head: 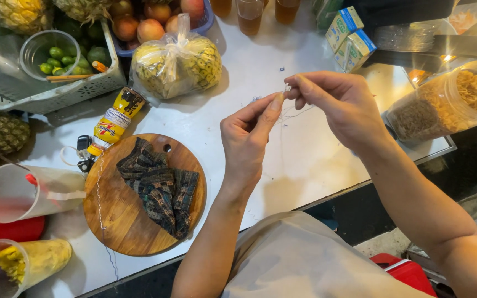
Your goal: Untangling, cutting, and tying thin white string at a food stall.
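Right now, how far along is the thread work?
Done: dark patterned cloth lies folded on the round wooden board. In hand: left hand and right hand pinch a fine thread at the fingertips; any needle is too small to tell. Left: the cloth is untouched, no thread reaching it.

Dark patterned cloth (160, 187) – blue-brown weave; brown round board (122, 221); white table (305, 154); yellow bottle (114, 124).

A single camera worn on the person's head looks steeply down, close over a white counter (305, 160), with both forearms reaching in from the bottom edge and a round wooden board (122, 221) at lower left
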